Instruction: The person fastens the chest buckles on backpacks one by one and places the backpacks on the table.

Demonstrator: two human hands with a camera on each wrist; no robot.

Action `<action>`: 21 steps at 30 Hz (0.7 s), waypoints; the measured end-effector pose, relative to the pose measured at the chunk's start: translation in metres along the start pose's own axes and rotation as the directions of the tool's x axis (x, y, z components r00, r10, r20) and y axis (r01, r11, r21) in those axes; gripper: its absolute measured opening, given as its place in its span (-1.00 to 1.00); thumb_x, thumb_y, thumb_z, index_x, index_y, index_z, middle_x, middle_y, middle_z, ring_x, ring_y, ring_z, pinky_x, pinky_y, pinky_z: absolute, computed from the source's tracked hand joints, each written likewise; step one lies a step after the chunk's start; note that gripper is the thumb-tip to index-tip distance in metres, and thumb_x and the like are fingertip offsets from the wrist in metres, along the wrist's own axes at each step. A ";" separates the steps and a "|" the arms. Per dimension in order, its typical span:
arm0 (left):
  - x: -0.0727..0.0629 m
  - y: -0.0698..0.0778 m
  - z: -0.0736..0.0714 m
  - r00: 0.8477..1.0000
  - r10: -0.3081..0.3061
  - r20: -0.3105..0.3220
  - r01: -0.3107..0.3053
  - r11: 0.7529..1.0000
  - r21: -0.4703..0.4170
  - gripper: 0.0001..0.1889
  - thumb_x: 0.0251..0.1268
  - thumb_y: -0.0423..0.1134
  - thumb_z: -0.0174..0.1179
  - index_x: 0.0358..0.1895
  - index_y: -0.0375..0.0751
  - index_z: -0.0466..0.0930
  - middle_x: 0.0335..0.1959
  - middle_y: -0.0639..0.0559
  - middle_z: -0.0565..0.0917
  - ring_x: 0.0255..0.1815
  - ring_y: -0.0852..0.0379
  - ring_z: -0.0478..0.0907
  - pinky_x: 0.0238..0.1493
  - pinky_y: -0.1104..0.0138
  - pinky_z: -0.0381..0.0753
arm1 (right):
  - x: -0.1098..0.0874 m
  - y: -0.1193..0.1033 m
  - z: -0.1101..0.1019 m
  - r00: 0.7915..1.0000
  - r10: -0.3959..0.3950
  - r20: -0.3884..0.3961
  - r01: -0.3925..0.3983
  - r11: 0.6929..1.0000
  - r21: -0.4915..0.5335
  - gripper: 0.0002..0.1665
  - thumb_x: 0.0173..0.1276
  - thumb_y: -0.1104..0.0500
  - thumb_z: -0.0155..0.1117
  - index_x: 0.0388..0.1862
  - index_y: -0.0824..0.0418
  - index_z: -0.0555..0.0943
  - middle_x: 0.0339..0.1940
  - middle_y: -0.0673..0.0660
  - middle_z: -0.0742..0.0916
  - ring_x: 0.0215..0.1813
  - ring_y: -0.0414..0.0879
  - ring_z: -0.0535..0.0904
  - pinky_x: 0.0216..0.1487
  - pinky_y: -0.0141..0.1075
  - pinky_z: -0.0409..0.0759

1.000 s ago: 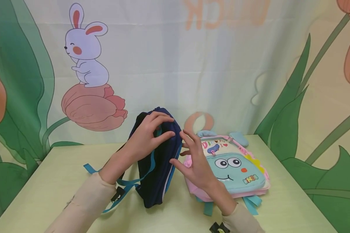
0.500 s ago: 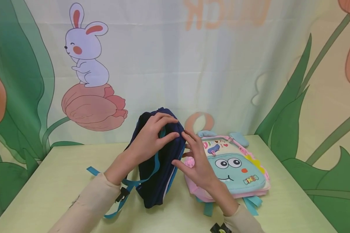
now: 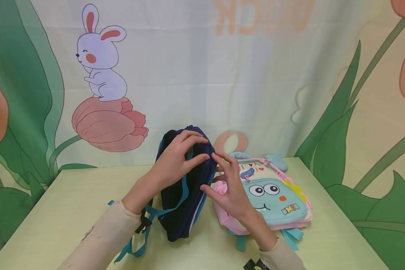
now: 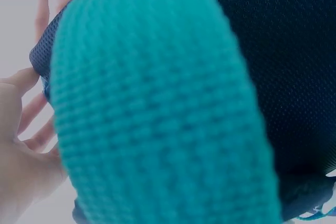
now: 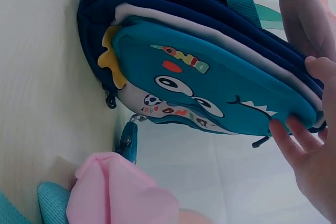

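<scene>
The pale tabletop (image 3: 77,195) had a navy backpack (image 3: 175,221) tipped up on it, left hand (image 3: 175,159) curled over the upper part, right hand (image 3: 233,187) kinda pinching the side, pink-and-aqua backpack (image 3: 276,210) just beside.

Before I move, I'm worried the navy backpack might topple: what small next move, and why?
I'd probably ease the navy backpack leftward onto its back: it's tilted on edge, facing the pink backpack, with the left hand and right hand on it.

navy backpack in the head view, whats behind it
Beyond its top, the printed cloth backdrop shows; the table is visible to either side. The stretch of table directly behind the navy backpack is covered by the bag itself, so cannot be seen.
</scene>
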State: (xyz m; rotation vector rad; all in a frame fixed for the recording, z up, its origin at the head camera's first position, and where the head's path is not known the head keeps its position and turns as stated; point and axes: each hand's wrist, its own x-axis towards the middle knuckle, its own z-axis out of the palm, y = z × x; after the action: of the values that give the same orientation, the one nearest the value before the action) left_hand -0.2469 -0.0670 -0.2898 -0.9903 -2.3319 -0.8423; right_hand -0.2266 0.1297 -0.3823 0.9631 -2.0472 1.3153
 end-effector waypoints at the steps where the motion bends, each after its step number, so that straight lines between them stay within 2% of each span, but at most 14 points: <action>1: -0.001 0.000 -0.001 1.000 -0.003 -0.001 0.003 1.000 -0.001 -0.58 0.29 -0.09 0.34 0.16 -0.15 0.59 0.18 -0.07 0.53 0.25 -0.01 0.46 0.25 0.12 0.56 | 0.000 0.000 0.001 1.000 0.002 0.004 -0.002 1.000 -0.002 0.03 0.13 0.30 0.53 0.53 0.12 0.20 0.53 0.23 0.20 0.17 0.05 0.49 -0.09 -0.26 0.69; 7: -0.002 -0.001 -0.002 1.000 -0.003 -0.003 0.003 1.000 -0.007 -0.59 0.31 -0.09 0.33 0.16 -0.16 0.59 0.18 -0.07 0.52 0.26 -0.01 0.46 0.26 0.12 0.56 | -0.001 -0.003 0.004 0.997 0.064 0.037 -0.063 0.998 -0.012 0.10 0.17 0.12 0.53 0.59 0.00 0.10 0.61 0.07 0.08 0.27 0.04 0.48 -0.02 -0.29 0.66; 11: -0.002 -0.001 0.000 1.000 0.006 -0.001 -0.006 1.000 0.002 -0.60 0.32 -0.09 0.32 0.15 -0.17 0.59 0.17 -0.07 0.53 0.26 -0.02 0.46 0.27 0.12 0.55 | -0.001 -0.004 0.006 0.997 0.070 0.031 -0.070 0.997 -0.029 0.13 0.18 0.19 0.52 0.60 0.00 0.07 0.63 0.05 0.06 0.34 0.04 0.43 -0.02 -0.30 0.66; 16: -0.002 -0.002 -0.001 1.000 0.015 0.008 -0.015 1.000 0.001 -0.60 0.31 -0.10 0.32 0.15 -0.16 0.60 0.18 -0.07 0.53 0.26 -0.01 0.46 0.25 0.13 0.56 | 0.000 -0.010 0.006 0.999 0.040 0.019 -0.039 0.998 -0.042 0.09 0.17 0.28 0.48 0.59 0.07 0.10 0.62 0.13 0.07 0.45 0.06 0.28 -0.07 -0.31 0.67; 21: -0.003 -0.004 -0.005 0.999 0.019 0.028 -0.019 1.000 -0.012 -0.59 0.30 -0.10 0.34 0.16 -0.15 0.60 0.21 -0.07 0.52 0.29 -0.01 0.44 0.24 0.13 0.57 | 0.001 -0.009 0.005 1.000 0.012 0.015 -0.011 0.999 -0.036 0.04 0.17 0.29 0.46 0.56 0.11 0.14 0.61 0.15 0.11 0.45 0.05 0.28 -0.11 -0.31 0.67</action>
State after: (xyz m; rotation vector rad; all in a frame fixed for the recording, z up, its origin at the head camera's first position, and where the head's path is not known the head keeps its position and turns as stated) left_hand -0.2470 -0.0739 -0.2896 -1.0341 -2.3399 -0.8403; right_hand -0.2203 0.1225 -0.3790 0.9497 -2.0838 1.2757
